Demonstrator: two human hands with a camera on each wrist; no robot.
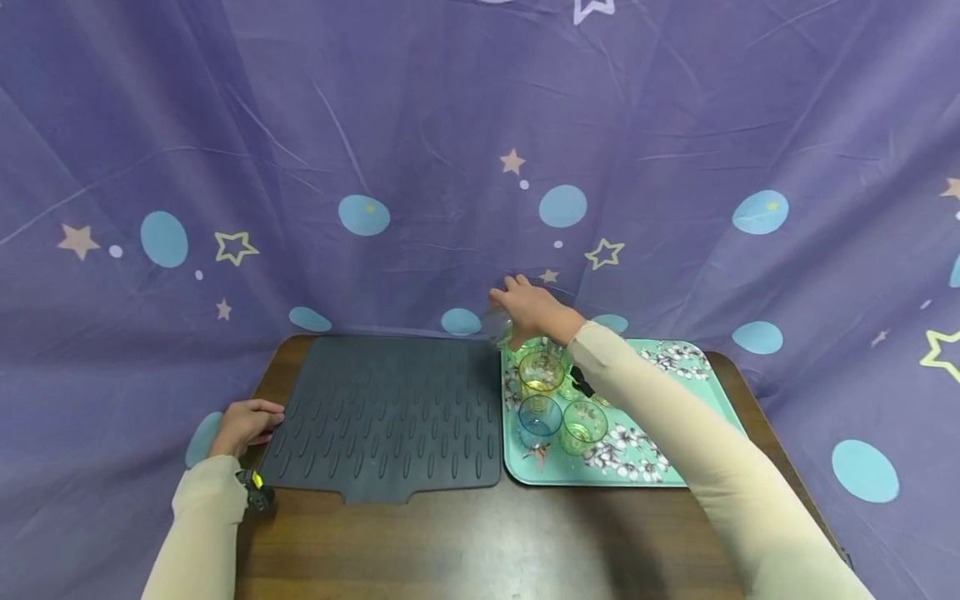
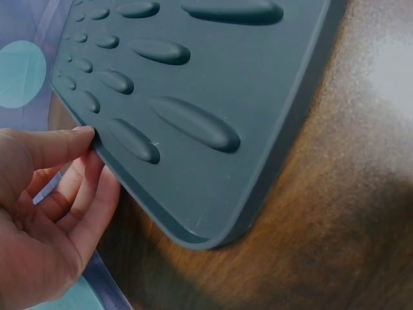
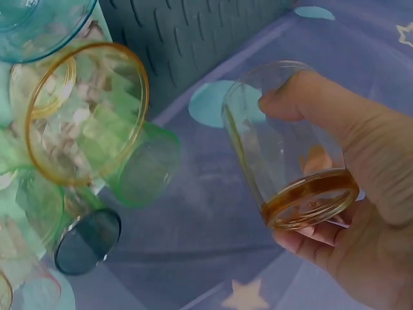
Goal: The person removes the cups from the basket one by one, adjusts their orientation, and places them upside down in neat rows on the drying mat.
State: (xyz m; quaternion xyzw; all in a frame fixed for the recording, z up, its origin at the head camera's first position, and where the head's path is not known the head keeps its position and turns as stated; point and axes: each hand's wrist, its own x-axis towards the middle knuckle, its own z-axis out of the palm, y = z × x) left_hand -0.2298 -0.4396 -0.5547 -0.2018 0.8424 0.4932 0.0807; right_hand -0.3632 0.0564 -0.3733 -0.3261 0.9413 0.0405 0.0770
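Note:
My left hand (image 1: pixel 246 423) is at the left edge of a dark grey ribbed drying mat (image 1: pixel 390 417). In the left wrist view its thumb (image 2: pixel 71 139) lies on the raised rim and the fingers curl below, pinching the edge. Over the far left corner of the tray, my right hand (image 1: pixel 531 310) holds a clear tumbler with an amber base (image 3: pixel 251 152). The thumb is on one side of the glass, and the other fingers are partly hidden behind it. The tumbler is tilted in the right wrist view.
A mint floral tray (image 1: pixel 708 400) adjoins the mat's right side. On it stand a blue glass (image 1: pixel 539 422), a green glass (image 1: pixel 583 428), an amber-rimmed glass (image 1: pixel 542 373) and several others, partly behind my right arm. Wooden table (image 1: pixel 450 542) lies in front; a purple curtain (image 1: pixel 420 125) hangs behind.

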